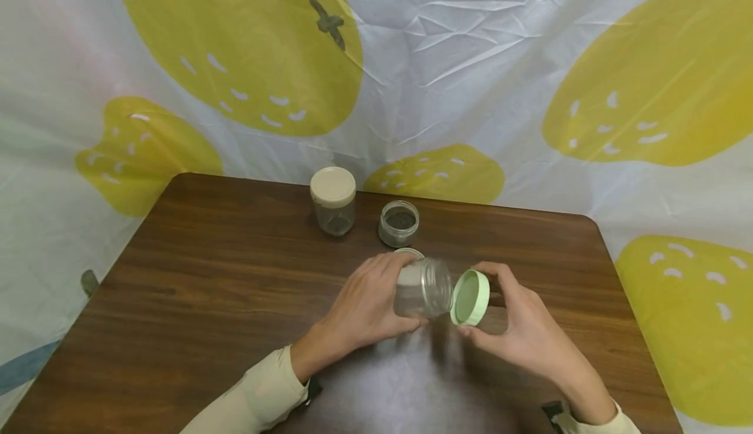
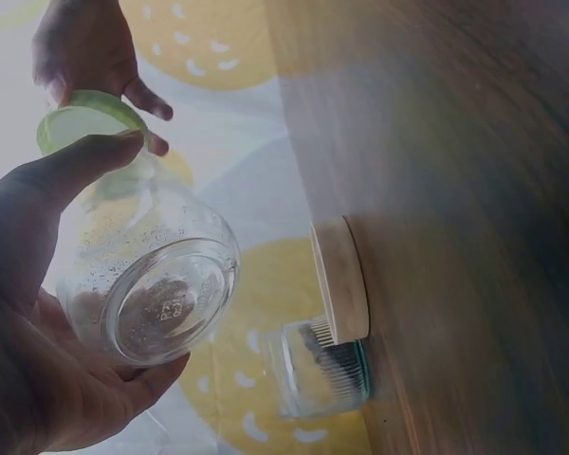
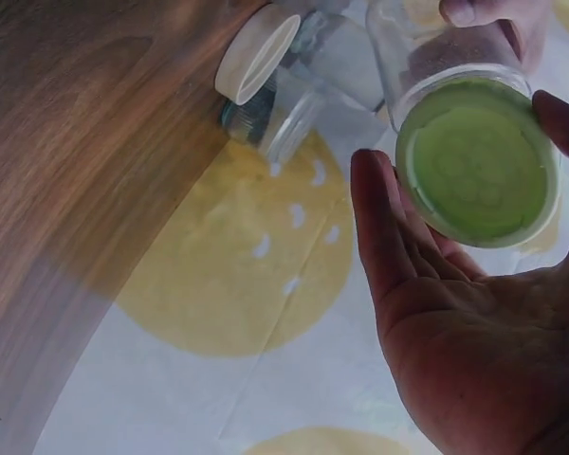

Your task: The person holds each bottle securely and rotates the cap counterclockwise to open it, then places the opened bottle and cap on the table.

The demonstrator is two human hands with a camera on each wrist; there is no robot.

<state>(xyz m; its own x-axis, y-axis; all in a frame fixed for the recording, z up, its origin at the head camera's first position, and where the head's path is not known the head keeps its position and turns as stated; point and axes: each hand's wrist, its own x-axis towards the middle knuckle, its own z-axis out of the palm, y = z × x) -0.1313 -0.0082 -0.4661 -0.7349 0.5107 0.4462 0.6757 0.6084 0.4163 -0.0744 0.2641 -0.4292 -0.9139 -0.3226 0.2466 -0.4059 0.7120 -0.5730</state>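
My left hand grips a clear glass jar, tilted on its side with its mouth toward the right. Droplets or specks cling to the glass in the left wrist view, where the jar's round base faces the camera. My right hand holds a light green lid by its rim, between thumb and fingers. The lid stands on edge at the jar's mouth, its hollow side toward the jar; whether they touch I cannot tell. From the right wrist, the lid's outer face hides most of the mouth.
Toward the back of the wooden table stands a clear jar with a cream lid. Beside it is a small uncovered jar with dark contents. A pale lid lies partly hidden behind my left hand. A lemon-printed cloth hangs behind.
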